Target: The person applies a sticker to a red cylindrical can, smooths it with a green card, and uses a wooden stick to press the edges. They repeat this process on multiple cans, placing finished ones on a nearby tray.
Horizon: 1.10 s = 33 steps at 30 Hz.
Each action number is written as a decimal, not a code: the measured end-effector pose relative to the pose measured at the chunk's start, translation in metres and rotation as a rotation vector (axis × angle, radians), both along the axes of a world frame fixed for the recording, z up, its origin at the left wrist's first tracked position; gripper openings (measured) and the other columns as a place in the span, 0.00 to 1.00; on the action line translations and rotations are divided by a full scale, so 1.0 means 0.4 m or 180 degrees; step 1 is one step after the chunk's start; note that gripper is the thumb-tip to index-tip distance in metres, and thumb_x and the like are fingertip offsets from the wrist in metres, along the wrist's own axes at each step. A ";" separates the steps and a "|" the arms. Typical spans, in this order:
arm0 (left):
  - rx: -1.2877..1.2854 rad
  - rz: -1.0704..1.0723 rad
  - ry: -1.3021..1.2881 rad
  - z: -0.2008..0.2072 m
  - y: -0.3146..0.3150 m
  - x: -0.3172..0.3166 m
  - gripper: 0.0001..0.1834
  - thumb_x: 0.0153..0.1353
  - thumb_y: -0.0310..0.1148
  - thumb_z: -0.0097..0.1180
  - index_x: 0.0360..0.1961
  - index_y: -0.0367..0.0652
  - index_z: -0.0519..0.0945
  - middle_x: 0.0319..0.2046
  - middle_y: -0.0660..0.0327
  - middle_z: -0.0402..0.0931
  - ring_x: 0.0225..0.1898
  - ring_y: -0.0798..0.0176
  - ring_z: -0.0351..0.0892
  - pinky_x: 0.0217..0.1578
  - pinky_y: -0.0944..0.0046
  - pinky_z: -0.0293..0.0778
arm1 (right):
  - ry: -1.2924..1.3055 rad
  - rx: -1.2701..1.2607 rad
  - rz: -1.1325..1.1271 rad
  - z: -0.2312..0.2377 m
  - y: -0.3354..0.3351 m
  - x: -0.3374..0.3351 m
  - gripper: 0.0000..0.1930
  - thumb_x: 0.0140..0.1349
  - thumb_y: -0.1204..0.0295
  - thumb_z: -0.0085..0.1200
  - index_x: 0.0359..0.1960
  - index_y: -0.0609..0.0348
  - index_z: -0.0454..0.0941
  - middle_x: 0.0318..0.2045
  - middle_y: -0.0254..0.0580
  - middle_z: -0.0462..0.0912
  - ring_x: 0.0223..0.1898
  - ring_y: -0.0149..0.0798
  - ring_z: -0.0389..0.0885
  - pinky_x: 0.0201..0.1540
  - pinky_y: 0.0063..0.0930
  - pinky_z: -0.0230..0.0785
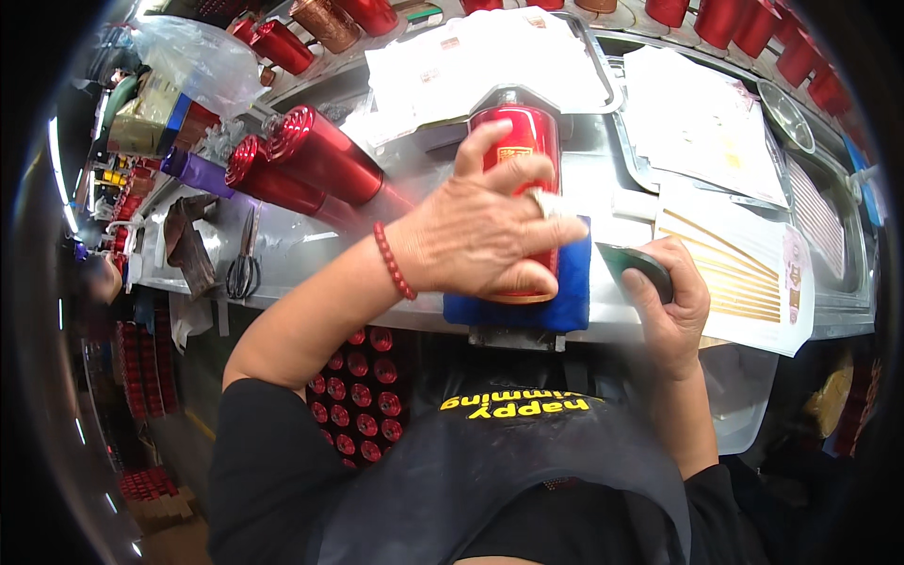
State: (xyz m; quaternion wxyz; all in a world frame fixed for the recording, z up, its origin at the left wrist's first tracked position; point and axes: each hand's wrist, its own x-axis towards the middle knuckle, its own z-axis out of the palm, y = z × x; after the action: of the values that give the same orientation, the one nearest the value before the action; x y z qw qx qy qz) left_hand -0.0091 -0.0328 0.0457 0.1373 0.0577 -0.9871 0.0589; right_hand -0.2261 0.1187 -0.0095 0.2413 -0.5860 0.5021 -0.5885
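A glossy red bottle (pixel 544 127) with gold marking lies on a blue cloth pad (pixel 576 287) at the middle of the bench, its neck pointing away from me. My left hand (pixel 499 226) is over the bottle with fingers spread across its front; it wears a ring and a red bead bracelet, and is slightly blurred. Whether the palm presses on the bottle I cannot tell. To the right of the pad, my right hand (pixel 673 297) grips a flat, dark, rounded scraper-like tool (pixel 650 271) between thumb and fingers.
Two red bottles (pixel 325 155) lie to the left, near scissors (pixel 245 259) and a purple bottle (pixel 196 172). White sheets (pixel 480 61) cover a tray at the back. A sheet with gold strips (pixel 725 259) lies on the right. Several red bottles (pixel 753 28) line the far edge.
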 end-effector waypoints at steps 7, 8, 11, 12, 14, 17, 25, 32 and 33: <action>0.0271 -0.0044 0.0188 -0.036 0.136 0.051 0.19 0.60 0.52 0.60 0.50 0.59 0.80 0.32 0.72 0.80 0.60 0.63 0.71 0.70 0.35 0.38 | -0.0346 0.0623 0.0026 -0.018 -0.073 0.011 0.06 0.65 0.76 0.61 0.40 0.65 0.79 0.35 0.37 0.77 0.40 0.29 0.74 0.42 0.23 0.69; 0.0304 0.0011 0.0368 -0.049 0.146 0.078 0.22 0.58 0.50 0.63 0.53 0.60 0.81 0.37 0.70 0.82 0.62 0.62 0.69 0.70 0.37 0.38 | -0.0235 0.0317 -0.0011 -0.033 -0.104 0.023 0.08 0.62 0.79 0.63 0.42 0.63 0.80 0.36 0.38 0.78 0.41 0.32 0.77 0.42 0.24 0.72; 0.0600 0.1647 0.1114 -0.107 0.168 0.135 0.45 0.52 0.59 0.66 0.66 0.44 0.72 0.64 0.52 0.71 0.68 0.44 0.59 0.70 0.41 0.42 | 0.0951 -0.0936 -0.0109 -0.054 -0.155 0.048 0.19 0.45 0.78 0.71 0.42 0.55 0.83 0.35 0.42 0.80 0.40 0.46 0.77 0.48 0.38 0.68; 0.0933 0.2041 0.1394 -0.135 0.169 0.145 0.51 0.54 0.66 0.63 0.68 0.37 0.68 0.65 0.49 0.68 0.67 0.41 0.59 0.69 0.41 0.43 | 0.1074 -0.1152 0.0133 -0.046 -0.141 0.065 0.18 0.44 0.79 0.69 0.41 0.53 0.83 0.35 0.40 0.80 0.40 0.44 0.78 0.46 0.38 0.66; 0.1498 0.2163 0.1400 -0.206 0.167 0.186 0.52 0.58 0.69 0.58 0.69 0.37 0.67 0.64 0.49 0.70 0.67 0.42 0.59 0.69 0.43 0.44 | 0.1104 -0.0768 0.1484 0.030 -0.107 0.055 0.18 0.45 0.80 0.69 0.40 0.52 0.83 0.35 0.38 0.80 0.40 0.42 0.79 0.45 0.37 0.64; 0.1441 0.1983 0.1544 -0.226 0.170 0.160 0.51 0.58 0.68 0.59 0.70 0.36 0.67 0.60 0.53 0.76 0.67 0.46 0.61 0.69 0.44 0.46 | 0.0199 0.0025 0.1786 0.035 -0.189 0.023 0.16 0.45 0.82 0.72 0.38 0.57 0.85 0.31 0.38 0.80 0.37 0.38 0.81 0.41 0.29 0.72; 0.0559 0.2157 0.1658 -0.170 0.199 0.144 0.49 0.49 0.60 0.71 0.66 0.39 0.74 0.56 0.55 0.81 0.63 0.49 0.69 0.68 0.43 0.47 | 0.1399 -0.0231 0.2198 0.125 -0.137 0.053 0.16 0.45 0.79 0.71 0.38 0.53 0.85 0.34 0.33 0.81 0.38 0.38 0.80 0.39 0.37 0.66; 0.0333 0.2330 0.1428 -0.134 0.205 0.137 0.48 0.47 0.62 0.72 0.64 0.41 0.76 0.48 0.57 0.84 0.63 0.52 0.69 0.69 0.43 0.42 | 0.2081 -0.0505 0.1942 0.178 -0.126 0.134 0.18 0.42 0.78 0.74 0.38 0.55 0.85 0.29 0.33 0.80 0.35 0.37 0.80 0.36 0.28 0.68; 0.0364 0.2304 0.1488 -0.133 0.207 0.134 0.49 0.47 0.63 0.72 0.64 0.41 0.76 0.47 0.58 0.85 0.63 0.52 0.69 0.69 0.43 0.42 | 0.2094 -0.0326 0.2105 0.186 -0.151 0.119 0.16 0.45 0.77 0.72 0.38 0.56 0.85 0.29 0.35 0.81 0.33 0.38 0.81 0.34 0.29 0.69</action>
State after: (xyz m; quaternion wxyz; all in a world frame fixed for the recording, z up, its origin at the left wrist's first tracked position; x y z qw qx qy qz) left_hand 0.0445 0.0500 -0.0076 0.3242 0.4193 -0.8473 0.0339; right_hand -0.1786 0.0582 0.0647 0.2147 -0.8811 0.3086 -0.2870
